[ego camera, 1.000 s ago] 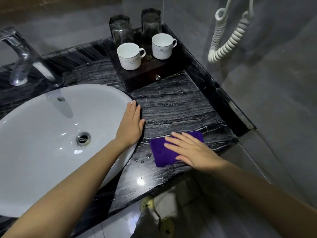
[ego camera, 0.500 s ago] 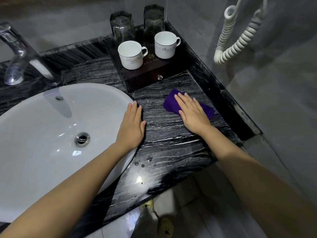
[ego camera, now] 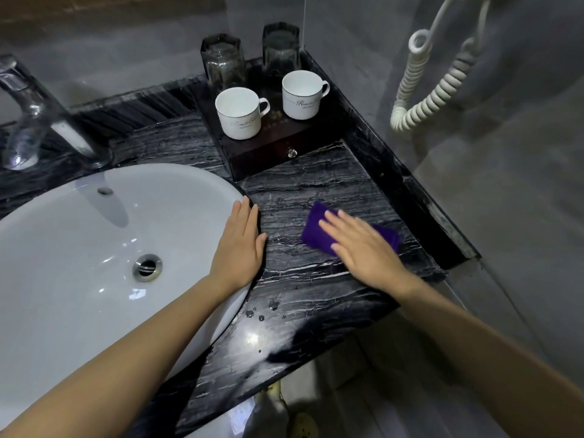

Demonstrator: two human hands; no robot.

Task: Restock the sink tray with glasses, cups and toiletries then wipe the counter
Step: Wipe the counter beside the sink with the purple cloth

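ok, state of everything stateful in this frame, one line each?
left glass: upside down on tray
right glass: upside down on tray
left cup: upright, empty
right cup: upright, empty
tray drawer: closed
faucet: off
purple cloth: flat under right hand
left hand: flat on sink rim
counter: droplets near front

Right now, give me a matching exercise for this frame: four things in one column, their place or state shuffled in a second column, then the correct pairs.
Things:
1. left hand
2. purple cloth
3. glasses
4. water drops

Places or states:
A. at the back of the tray, behind the cups
B. flat on the basin rim
C. on the counter near its front edge
D. pressed under the right hand

Pairs: 1-B, 2-D, 3-A, 4-C
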